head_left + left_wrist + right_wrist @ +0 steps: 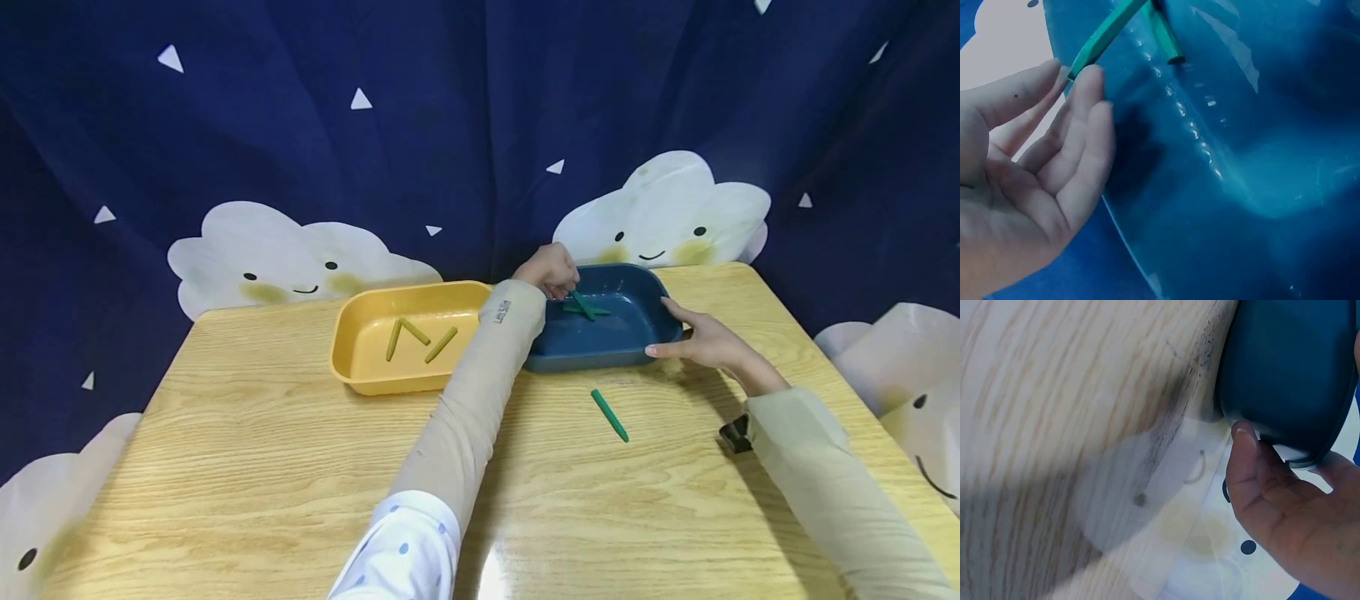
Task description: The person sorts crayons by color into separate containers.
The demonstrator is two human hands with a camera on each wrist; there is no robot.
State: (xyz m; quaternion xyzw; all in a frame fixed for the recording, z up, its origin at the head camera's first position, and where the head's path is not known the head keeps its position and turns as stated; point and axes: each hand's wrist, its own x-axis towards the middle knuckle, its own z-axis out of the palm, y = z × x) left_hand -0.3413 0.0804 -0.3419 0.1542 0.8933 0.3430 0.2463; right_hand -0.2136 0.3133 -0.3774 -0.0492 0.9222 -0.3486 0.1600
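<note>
In the head view my left hand [551, 268] reaches over the back left of a blue plastic tub [585, 362]. Its thumb and fingertips pinch one end of a green crayon [1105, 36], which slants down into the tub. Another green crayon [1165, 37] lies on the tub's floor, crossing the pinched one in view. At the tub's right end, my right hand [708, 337] grips the wall, thumb on the front side and fingers round the end. A third green crayon [609, 415] lies on the table in front of the tub.
A yellow tub [390, 385] stands left of the blue one, partly behind my left forearm, with three olive-yellow crayons [441, 345] inside. Both tubs sit near the back of the wooden table [262, 467]. Behind it hangs a dark blue curtain [450, 125] with clouds.
</note>
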